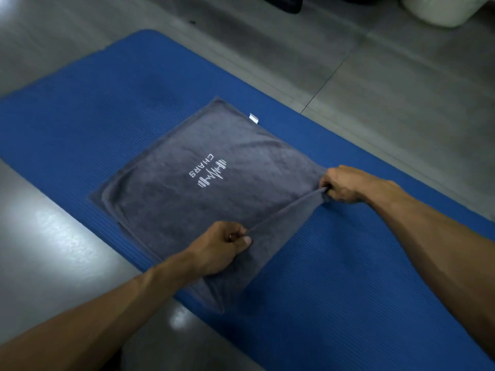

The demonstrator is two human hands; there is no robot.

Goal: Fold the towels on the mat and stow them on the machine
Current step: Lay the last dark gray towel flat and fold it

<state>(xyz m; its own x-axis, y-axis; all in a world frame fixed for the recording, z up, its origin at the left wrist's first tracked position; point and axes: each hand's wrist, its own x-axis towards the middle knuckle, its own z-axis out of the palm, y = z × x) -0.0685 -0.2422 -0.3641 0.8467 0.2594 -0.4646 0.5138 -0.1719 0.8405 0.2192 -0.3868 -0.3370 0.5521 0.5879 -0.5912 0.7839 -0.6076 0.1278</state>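
The work looks to be at an early-to-middle stage. One grey towel (203, 167) lies on the blue mat (334, 290), already doubled at least once, judging by the layered edges along its left side and the white logo (207, 171) facing up on the top layer. It is not yet a compact bundle, and nothing has been stowed: no machine can be made out in view (the dark shapes and the white object (439, 9) at the top edge of the floor (401, 84) are too cut off to name). Only this one towel shows, so how many remain cannot be told.

Both hands hold the near edge of the towel. The left hand (222, 247) has thumb and curled fingers pinched on the cloth at the near-left part of that edge, and the right hand (345, 184) is closed on the near-right corner; each grip is clamped on the fabric, not merely resting. Between them the edge is lifted off the mat and pulled into a taut ridge, while the rest of the towel lies flat beyond the hands, with a small white tag (253, 117) at its far edge. The likely next fold carries this raised edge away from the person, across the logo.
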